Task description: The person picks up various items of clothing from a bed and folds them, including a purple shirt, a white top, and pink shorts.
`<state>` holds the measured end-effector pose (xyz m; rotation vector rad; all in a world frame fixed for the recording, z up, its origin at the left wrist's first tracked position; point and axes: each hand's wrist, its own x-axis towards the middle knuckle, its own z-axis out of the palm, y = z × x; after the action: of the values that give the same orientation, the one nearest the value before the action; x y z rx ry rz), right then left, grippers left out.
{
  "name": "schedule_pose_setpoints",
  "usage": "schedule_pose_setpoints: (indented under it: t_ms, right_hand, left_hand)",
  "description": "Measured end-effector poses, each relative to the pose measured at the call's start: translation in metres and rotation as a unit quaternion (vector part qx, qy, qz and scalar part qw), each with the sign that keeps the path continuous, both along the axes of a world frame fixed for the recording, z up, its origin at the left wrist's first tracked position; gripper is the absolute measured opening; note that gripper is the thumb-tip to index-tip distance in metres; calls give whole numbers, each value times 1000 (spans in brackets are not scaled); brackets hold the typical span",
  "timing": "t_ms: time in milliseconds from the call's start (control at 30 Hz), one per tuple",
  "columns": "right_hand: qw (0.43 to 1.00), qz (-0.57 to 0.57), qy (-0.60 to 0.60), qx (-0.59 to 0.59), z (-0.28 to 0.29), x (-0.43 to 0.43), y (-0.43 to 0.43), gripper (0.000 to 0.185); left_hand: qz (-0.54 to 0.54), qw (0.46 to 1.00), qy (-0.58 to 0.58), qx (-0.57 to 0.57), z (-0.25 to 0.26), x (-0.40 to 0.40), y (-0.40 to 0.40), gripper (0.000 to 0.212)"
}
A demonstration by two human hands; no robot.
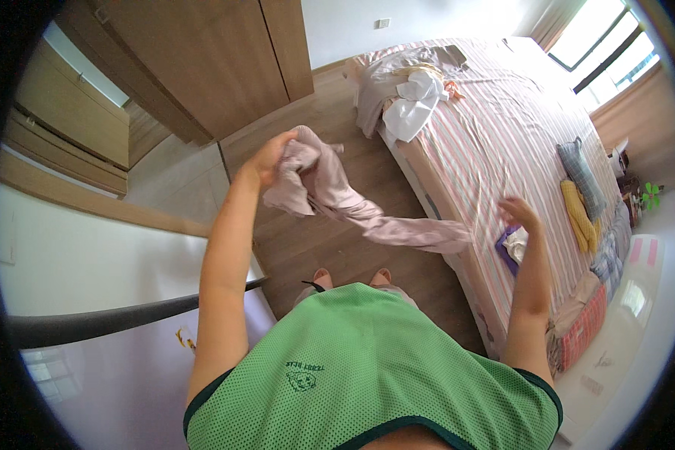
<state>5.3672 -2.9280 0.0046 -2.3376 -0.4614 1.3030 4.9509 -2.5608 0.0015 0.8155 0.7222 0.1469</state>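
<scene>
My left hand (pixel 273 160) grips a bunched end of a dusty-pink satin garment (pixel 337 191) in front of me, above the floor. The garment hangs twisted, and one long sleeve or leg stretches right toward the bed's edge. Apart from that far end, my right hand (pixel 518 212) hovers over the bed, blurred by motion, with nothing visible in it. On the striped sheet below my right forearm lie a purple cloth (pixel 505 247) and a white cloth (pixel 517 243), partly covered by the arm.
The bed (pixel 484 140) fills the right side. White clothing (pixel 416 104) lies heaped at its near corner. A grey pillow (pixel 580 174), a yellow cloth (pixel 578 216) and red folded fabric (pixel 584 332) line the far side. A wooden wardrobe (pixel 202 56) stands ahead left.
</scene>
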Motion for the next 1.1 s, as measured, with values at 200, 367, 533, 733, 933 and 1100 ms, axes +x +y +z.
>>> schedule_pose_setpoints:
  t_ms: [200, 367, 533, 733, 933, 1100]
  right_hand:
    - [874, 114, 264, 391, -17, -174, 150, 21]
    - [858, 71, 297, 414, -36, -220, 160, 19]
    - [879, 82, 178, 434, 2, -220, 124, 20]
    - [853, 43, 135, 503, 30, -215, 159, 21]
    - [856, 68, 65, 508, 36, -217, 159, 22]
    - [891, 180, -75, 410, 36, -232, 85, 23]
  left_hand:
    - [-106, 989, -105, -20, 25, 76, -75, 22]
    - [-353, 880, -131, 290, 70, 88, -186, 21]
    - [-442, 794, -270, 318, 126, 73, -199, 29]
    - [81, 706, 42, 702, 57, 83, -120, 32]
    - [-13, 822, 62, 565, 67, 93, -121, 31]
    - [-215, 918, -147, 297, 74, 95, -165, 28]
